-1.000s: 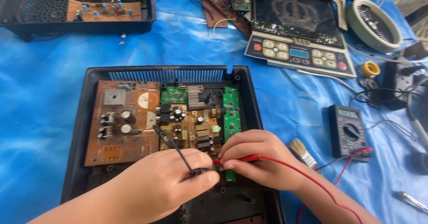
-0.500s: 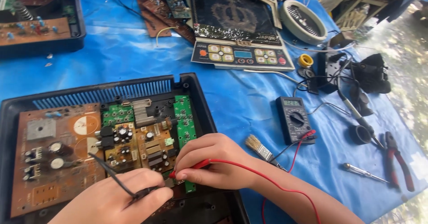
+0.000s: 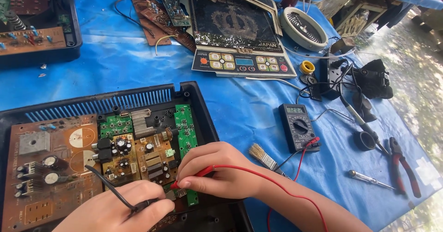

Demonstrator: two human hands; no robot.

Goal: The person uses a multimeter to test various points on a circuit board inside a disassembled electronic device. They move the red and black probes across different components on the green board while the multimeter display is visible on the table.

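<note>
1. R hand: fingers pinch the red probe, tip down on the circuit board near its front edge.
2. L hand: fingers closed round the black probe, lead curving up over the board.
3. Board sits in an open black case on the blue tabletop.
4. Meter lies just R of case, w/ a brush between; pliers well apart, far R.

Counted on the blue surface:
Two hands, two probes, one meter, one brush, one pair of pliers, one screwdriver.
</note>
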